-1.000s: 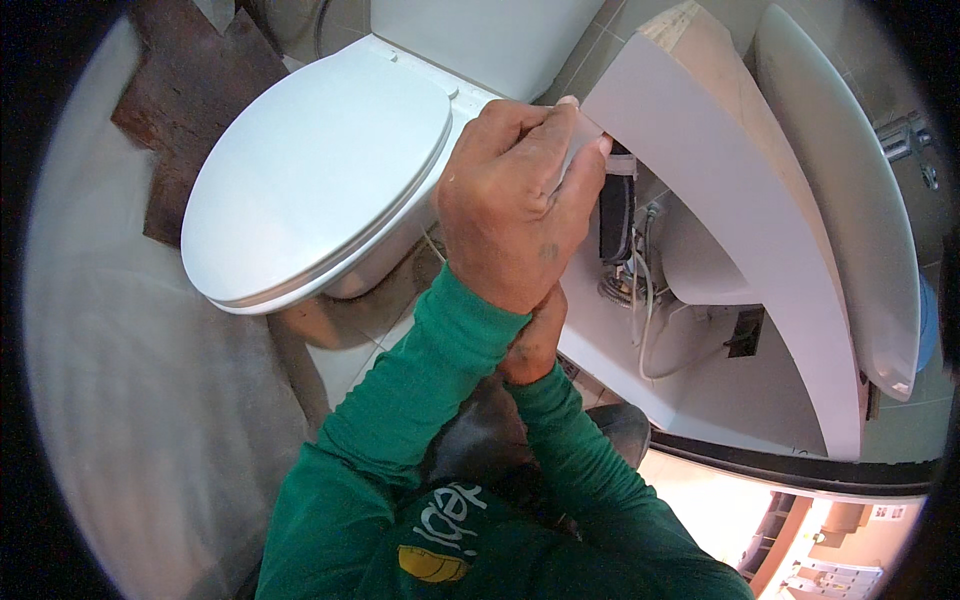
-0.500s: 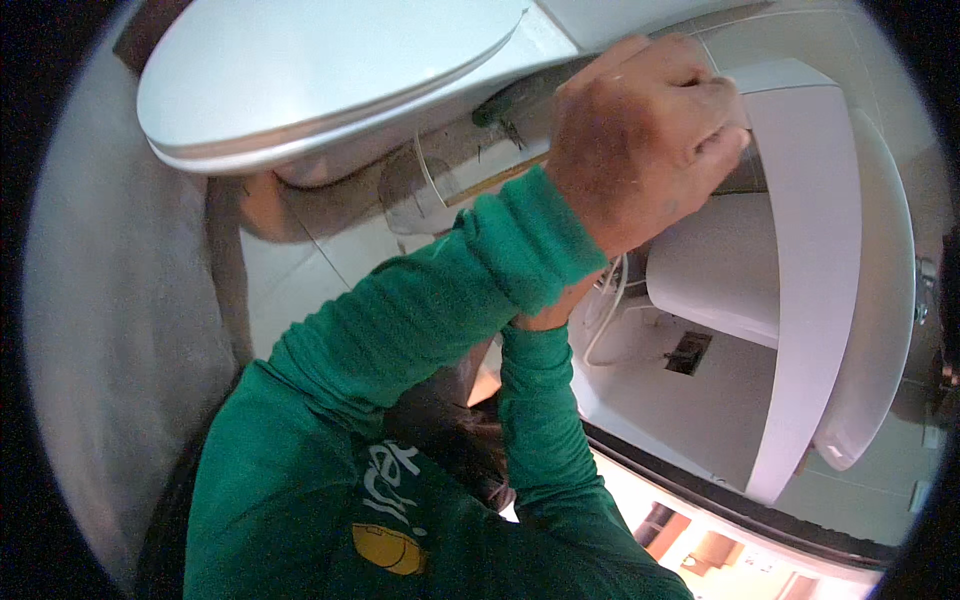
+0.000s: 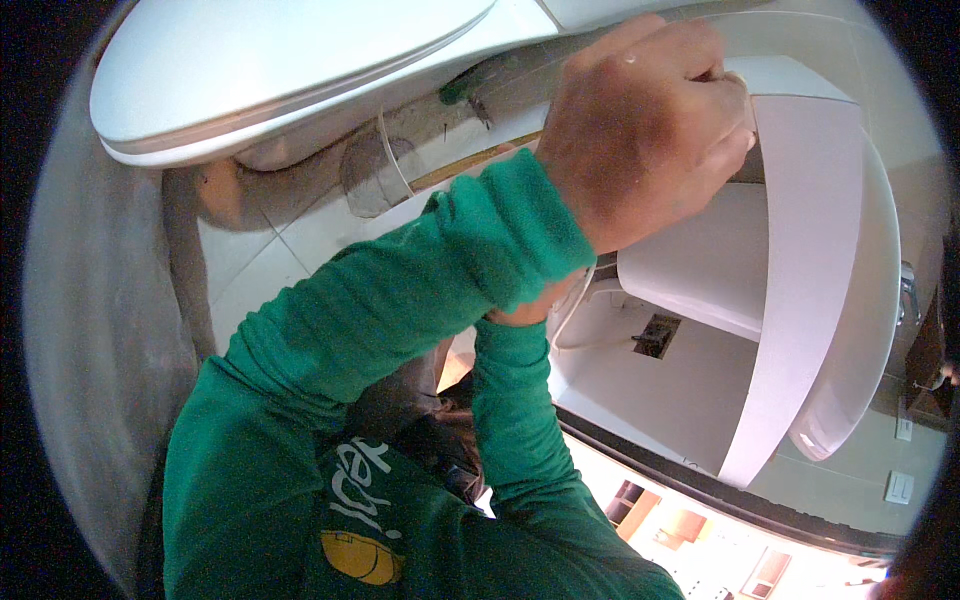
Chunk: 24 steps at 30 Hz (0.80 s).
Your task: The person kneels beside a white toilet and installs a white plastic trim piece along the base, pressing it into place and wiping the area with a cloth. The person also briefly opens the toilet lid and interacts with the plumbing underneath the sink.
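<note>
My left hand [image 3: 650, 135] is closed, its fingers curled by the upper edge of the white cabinet [image 3: 815, 230] under a washbasin [image 3: 865, 310]. Its knuckles face me, and whatever the fingers grip is hidden. Below and behind it, my right wrist [image 3: 530, 310] shows at the end of a green sleeve. The right hand itself is covered by the left one, so its fingers cannot be seen. Inside the cabinet, the rounded white underside of the basin [image 3: 700, 260] hangs above a white hose [image 3: 572, 315]. A dark square cut-out [image 3: 657, 336] lies farther down.
A white toilet [image 3: 270, 70] with its lid down stands at the upper left. Beneath it are a dark green object [image 3: 460, 88] and pale floor tiles [image 3: 240, 250]. A chrome faucet [image 3: 908, 295] sits by the basin. Wall switches [image 3: 900, 487] are at the right.
My view has shifted, so the toilet, cabinet and basin appear farther left. Both arms keep nearly the same pose, with the left hand still closed.
</note>
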Each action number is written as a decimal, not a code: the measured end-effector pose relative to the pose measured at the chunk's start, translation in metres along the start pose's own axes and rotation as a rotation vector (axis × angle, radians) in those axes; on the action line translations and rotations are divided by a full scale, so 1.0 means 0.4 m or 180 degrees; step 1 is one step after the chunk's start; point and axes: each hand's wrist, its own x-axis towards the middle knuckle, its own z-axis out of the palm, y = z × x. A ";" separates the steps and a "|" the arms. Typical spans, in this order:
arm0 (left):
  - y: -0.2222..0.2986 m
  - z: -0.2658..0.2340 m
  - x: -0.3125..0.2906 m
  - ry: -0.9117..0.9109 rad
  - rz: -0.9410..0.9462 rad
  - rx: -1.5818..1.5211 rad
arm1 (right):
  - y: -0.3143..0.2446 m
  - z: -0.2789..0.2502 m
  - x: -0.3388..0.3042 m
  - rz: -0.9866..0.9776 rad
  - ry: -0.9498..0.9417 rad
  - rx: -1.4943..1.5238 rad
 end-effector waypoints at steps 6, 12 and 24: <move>-0.012 0.040 -0.026 0.0144 -0.0099 -0.0105 | -0.048 -0.049 0.016 -0.0033 0.0176 -0.0182; -0.018 -0.005 -0.014 -0.0283 -0.0011 0.0024 | -0.174 -0.089 0.052 0.0405 0.1185 0.1315; 0.009 -0.004 -0.031 -0.0331 -0.0210 0.0066 | -0.281 -0.181 0.143 0.0728 0.0481 0.3830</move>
